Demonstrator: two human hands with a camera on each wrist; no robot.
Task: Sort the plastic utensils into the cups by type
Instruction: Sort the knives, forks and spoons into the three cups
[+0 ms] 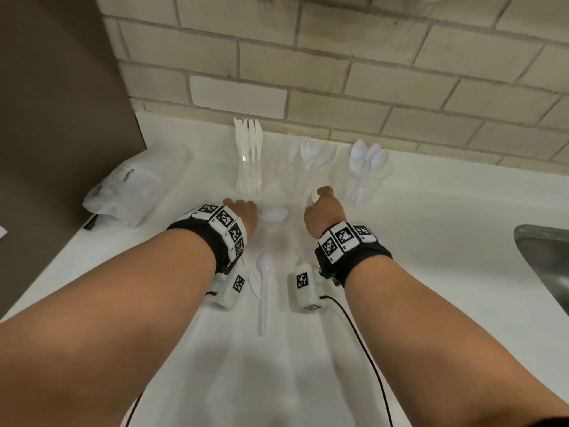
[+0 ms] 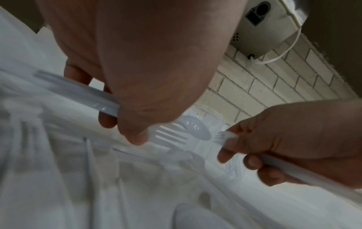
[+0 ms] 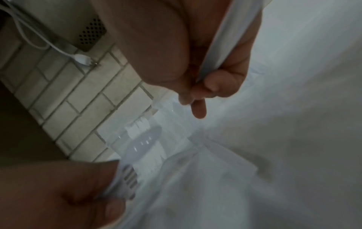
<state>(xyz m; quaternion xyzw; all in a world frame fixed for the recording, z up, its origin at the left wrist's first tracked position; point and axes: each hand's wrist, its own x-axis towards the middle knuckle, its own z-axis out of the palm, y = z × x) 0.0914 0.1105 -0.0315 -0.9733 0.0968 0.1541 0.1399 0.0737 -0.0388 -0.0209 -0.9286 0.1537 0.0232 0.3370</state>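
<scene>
Three clear cups stand along the wall: the knife cup [image 1: 249, 177], the fork cup [image 1: 303, 180] and the spoon cup [image 1: 363, 184]. In front of the knife cup, my left hand [image 1: 243, 212] grips a white fork [image 2: 170, 137] together with a spoon [image 2: 195, 127]. The spoon's bowl [image 1: 274, 214] sticks out to the right. My right hand [image 1: 323, 208], just before the fork cup, grips another fork [image 2: 225, 136] by its handle [image 3: 225, 38]. A loose spoon [image 1: 264, 282] lies on the counter between my wrists. A knife [image 1: 253, 278] lies partly hidden under the left wrist.
A crumpled plastic bag [image 1: 123, 192] lies at the left by a dark cabinet side [image 1: 61, 103]. A steel sink [image 1: 545, 257] opens at the right edge. The tiled wall [image 1: 338, 72] rises right behind the cups. The white counter [image 1: 431, 241] stretches towards the sink.
</scene>
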